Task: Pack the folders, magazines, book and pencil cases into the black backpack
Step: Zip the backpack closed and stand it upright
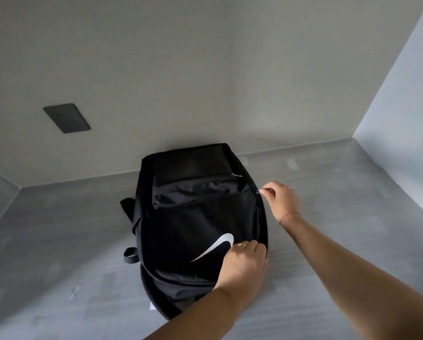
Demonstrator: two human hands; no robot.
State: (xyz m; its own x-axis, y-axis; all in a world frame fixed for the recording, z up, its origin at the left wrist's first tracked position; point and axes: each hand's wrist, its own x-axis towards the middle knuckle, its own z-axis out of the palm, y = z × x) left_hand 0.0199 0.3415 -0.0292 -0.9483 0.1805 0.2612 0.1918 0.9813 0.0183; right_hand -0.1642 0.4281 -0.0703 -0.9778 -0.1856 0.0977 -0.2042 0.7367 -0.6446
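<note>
Grey worktop (328,278): a brushed, matt surface that meets a pale wall (181,69) at the back and a second wall at the right, forming a corner. A dark rectangular socket plate (67,118) is set in the back wall, well to the left.

Black backpack (195,217): lies flat on the worktop near its middle, front panel upward, its far end just short of the back wall. A white swoosh logo (216,246) marks the near half of the panel. A front pocket with a slightly creased flap crosses the far half, and a small metal zip pull (237,175) rests at the pocket's right end. Black straps (129,256) project from the left side, one forming a loop. The main zip runs along the right edge of the bag. No folders, magazines, book or pencil cases can be seen; what the bag contains cannot be told.

Left hand (244,263): reaches across from the near side and lies on the bag's near right part, just beside the logo, fingers curled closed and pressed into the fabric. A gold ring (241,245) shows on one finger.

Right hand (281,200): sits at the bag's right edge, farther from the viewer than the left hand. Its fingers (267,191) are pinched closed on a small metal zip tab (259,191) of the main zip.
</note>
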